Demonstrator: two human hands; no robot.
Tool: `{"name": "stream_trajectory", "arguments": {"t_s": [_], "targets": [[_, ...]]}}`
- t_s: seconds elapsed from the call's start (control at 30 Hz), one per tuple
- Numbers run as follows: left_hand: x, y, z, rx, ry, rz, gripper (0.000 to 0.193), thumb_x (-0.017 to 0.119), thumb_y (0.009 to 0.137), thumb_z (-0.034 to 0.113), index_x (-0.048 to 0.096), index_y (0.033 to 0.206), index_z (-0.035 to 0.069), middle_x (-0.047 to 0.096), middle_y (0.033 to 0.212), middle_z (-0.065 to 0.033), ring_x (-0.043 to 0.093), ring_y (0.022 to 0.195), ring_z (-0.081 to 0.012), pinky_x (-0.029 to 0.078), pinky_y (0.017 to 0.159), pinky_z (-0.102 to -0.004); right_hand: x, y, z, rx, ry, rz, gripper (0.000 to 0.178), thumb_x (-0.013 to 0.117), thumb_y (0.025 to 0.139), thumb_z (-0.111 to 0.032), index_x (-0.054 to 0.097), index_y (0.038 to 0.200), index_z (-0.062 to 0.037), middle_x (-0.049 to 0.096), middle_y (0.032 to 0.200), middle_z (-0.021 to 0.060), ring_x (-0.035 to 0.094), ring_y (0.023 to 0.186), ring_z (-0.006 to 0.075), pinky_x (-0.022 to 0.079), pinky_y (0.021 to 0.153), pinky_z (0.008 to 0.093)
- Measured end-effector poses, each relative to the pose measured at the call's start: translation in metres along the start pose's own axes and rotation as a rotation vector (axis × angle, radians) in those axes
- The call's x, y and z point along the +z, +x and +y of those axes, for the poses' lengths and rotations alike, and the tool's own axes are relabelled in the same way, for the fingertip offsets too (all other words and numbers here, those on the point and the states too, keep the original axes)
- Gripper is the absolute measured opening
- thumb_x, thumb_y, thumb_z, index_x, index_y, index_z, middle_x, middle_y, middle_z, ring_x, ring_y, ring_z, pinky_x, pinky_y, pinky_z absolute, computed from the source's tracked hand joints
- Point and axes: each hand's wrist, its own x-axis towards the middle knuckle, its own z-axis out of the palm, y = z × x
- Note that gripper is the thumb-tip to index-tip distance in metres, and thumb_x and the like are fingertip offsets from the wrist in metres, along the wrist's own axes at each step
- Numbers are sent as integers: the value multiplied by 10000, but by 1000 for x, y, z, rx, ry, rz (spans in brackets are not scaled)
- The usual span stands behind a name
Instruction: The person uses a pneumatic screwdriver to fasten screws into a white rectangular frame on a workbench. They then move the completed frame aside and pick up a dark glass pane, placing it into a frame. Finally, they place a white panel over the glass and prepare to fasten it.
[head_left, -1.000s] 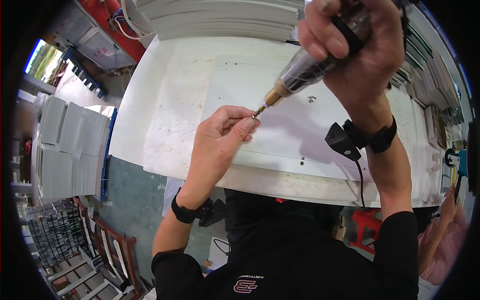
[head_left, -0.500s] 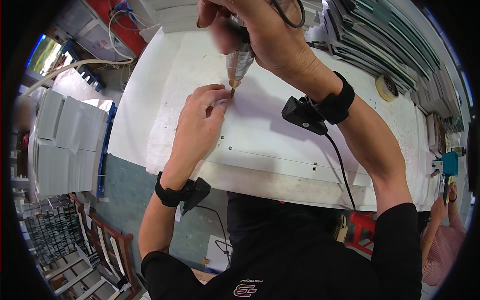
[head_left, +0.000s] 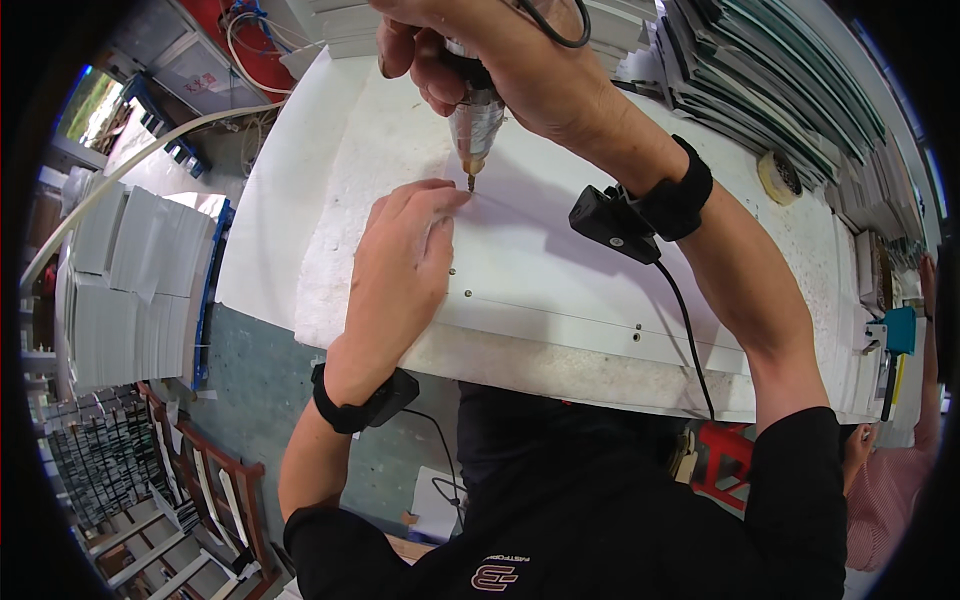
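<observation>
My right hand [head_left: 500, 60] grips a silver electric screwdriver [head_left: 473, 125] held upright, its bit tip [head_left: 470, 183] pointing down onto a white panel [head_left: 560, 290]. My left hand [head_left: 400, 270] lies flat on the panel, its fingertips pinched right beside the bit tip; any screw held there is too small to see. A few small screws or holes [head_left: 468, 293] dot the panel along a thin line. Both wrists carry black bands with small black boxes, and a cable runs down from the right one [head_left: 612, 222].
The panel rests on white foam sheet [head_left: 330, 250] over a white table. Stacks of white panels [head_left: 130, 290] stand at the left. Dark framed sheets [head_left: 770, 80] are piled at the back right beside a tape roll [head_left: 778, 177]. Another person's sleeve [head_left: 890, 500] shows at the lower right.
My right hand has swung the screwdriver from a slant at the right to upright over the panel's left part. My left hand has moved with it and now lies flat on the panel.
</observation>
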Motion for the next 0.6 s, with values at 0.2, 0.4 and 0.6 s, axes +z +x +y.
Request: {"name": "stream_trajectory", "arguments": {"t_s": [0.2, 0.4, 0.6], "targets": [[3, -18, -3, 249, 252, 37, 265, 649, 885, -48, 702, 1126, 48, 709, 1226, -119, 611, 1113, -355, 525, 939, -420, 5, 2, 2, 41, -69, -25, 396, 630, 1039, -407, 654, 802, -91, 630, 646, 5, 568, 520, 67, 430, 462, 225], [5, -21, -7, 270, 262, 26, 366, 673, 810, -80, 673, 1148, 60, 698, 1250, -94, 596, 1124, -367, 524, 947, -441, 1, -3, 9, 44, 61, -72, 341, 638, 1039, -376, 638, 849, -92, 605, 638, 2, 535, 520, 65, 419, 470, 228], [1, -14, 0, 307, 318, -11, 254, 614, 874, -56, 686, 1095, 46, 711, 1221, -116, 608, 1105, -360, 512, 950, -430, 5, -2, 15, 77, 106, -175, 283, 666, 1030, -346, 641, 941, -79, 616, 682, 1, 509, 521, 53, 400, 466, 227]]}}
